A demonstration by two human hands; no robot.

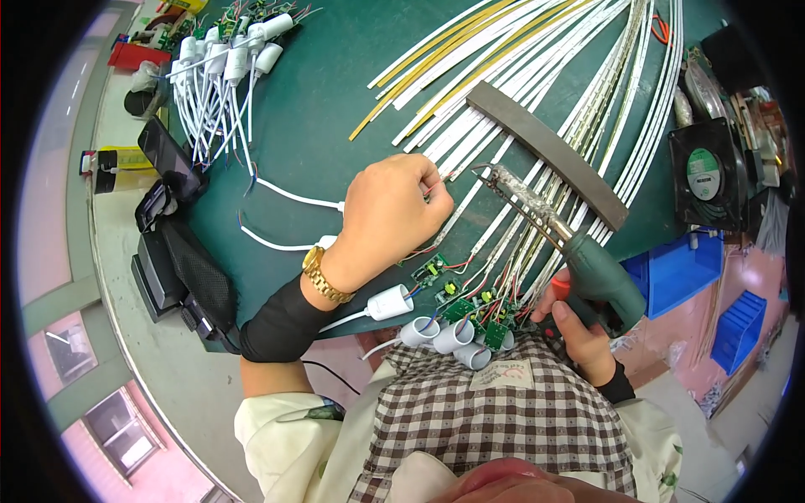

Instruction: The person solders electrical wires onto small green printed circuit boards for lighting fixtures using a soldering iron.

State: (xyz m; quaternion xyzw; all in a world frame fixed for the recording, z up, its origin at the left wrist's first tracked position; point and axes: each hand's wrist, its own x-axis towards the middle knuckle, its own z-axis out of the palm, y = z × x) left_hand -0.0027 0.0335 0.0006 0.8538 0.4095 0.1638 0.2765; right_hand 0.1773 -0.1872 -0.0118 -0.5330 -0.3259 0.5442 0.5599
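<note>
My left hand (390, 201) is closed in a pinch at the near ends of the white LED strips (470, 151). A thin reddish wire shows at its fingertips, partly hidden by the fingers. In my right hand (580, 339) is a green soldering gun (604, 272) with a red trigger. Its metal tip points up and left, a short way to the right of my left fingertips. Below the hands lie small green circuit boards (461, 310) with wires running to the strips. White cylindrical lamp caps (390, 303) lie beside them, against my checked apron.
A dark bar (549, 155) lies across the strips. Wired white caps (235, 63) are piled at the far left. A phone (168, 151) and black boxes (159, 272) stand along the left edge. To the right are a black fan (708, 176) and blue bins (683, 272).
</note>
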